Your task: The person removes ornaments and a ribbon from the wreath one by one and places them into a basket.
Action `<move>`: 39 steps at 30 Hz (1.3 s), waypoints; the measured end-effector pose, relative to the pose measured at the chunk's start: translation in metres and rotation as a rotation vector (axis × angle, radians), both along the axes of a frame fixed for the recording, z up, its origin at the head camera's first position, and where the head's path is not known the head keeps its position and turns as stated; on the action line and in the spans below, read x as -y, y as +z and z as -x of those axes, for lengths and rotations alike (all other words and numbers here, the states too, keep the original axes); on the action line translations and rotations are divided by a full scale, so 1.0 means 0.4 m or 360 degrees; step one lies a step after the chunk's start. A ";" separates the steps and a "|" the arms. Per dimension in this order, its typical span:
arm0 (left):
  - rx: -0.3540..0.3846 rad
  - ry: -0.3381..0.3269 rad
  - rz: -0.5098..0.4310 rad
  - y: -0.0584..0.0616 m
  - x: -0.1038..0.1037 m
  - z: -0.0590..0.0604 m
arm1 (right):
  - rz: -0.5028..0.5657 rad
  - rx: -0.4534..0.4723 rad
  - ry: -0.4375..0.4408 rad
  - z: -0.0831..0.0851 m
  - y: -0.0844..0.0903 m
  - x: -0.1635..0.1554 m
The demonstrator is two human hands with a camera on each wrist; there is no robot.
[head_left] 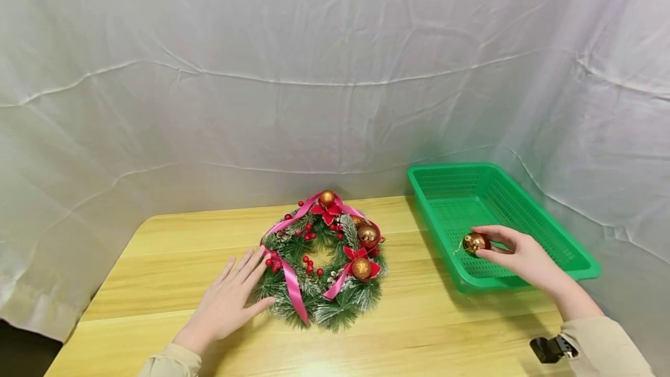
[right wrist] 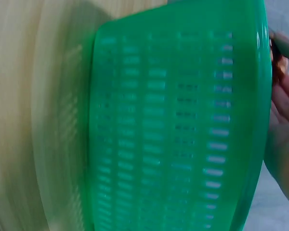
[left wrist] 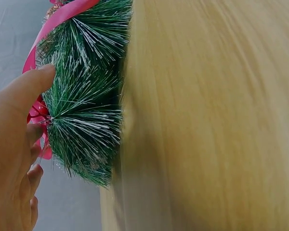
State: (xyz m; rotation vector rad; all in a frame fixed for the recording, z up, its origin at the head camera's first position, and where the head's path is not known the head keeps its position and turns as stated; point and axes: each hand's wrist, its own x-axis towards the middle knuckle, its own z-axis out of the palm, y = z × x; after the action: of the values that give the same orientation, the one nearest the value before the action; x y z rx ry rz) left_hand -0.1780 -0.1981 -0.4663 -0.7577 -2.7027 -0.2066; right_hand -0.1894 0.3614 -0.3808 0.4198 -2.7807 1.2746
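A green pine Christmas wreath lies on the table, trimmed with pink ribbon, red berries, red flowers and several golden or copper balls. My left hand is at its left side, fingers stretched out, with the fingertips right at the ribbon and needles. In the left wrist view the thumb overlaps the needles. Thumb and fingers of my right hand pinch a shiny copper Christmas ball with a thin gold loop, above the near part of the green basket. The basket's side wall fills much of the right wrist view.
The wooden table carries the wreath in the middle and the basket at the right. Behind them hangs a pale grey cloth, which also closes off the right side. The basket's raised rim stands just below the right hand.
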 end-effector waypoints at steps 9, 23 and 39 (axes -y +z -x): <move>0.0075 0.0024 0.0016 0.005 0.000 -0.001 | -0.0146 0.0184 0.0164 0.038 -0.011 -0.037; 0.0048 0.0011 0.0012 0.006 -0.002 0.003 | 0.0004 0.0408 0.0515 0.066 -0.021 -0.048; 0.0024 0.0009 -0.0026 0.002 -0.001 -0.006 | 0.0114 0.0164 0.0243 0.046 -0.017 -0.008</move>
State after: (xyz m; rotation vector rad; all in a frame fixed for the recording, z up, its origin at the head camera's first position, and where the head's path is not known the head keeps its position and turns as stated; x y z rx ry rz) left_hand -0.1757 -0.1976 -0.4657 -0.7468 -2.7139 -0.2334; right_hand -0.2076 0.3647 -0.3878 0.5881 -2.8235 1.4626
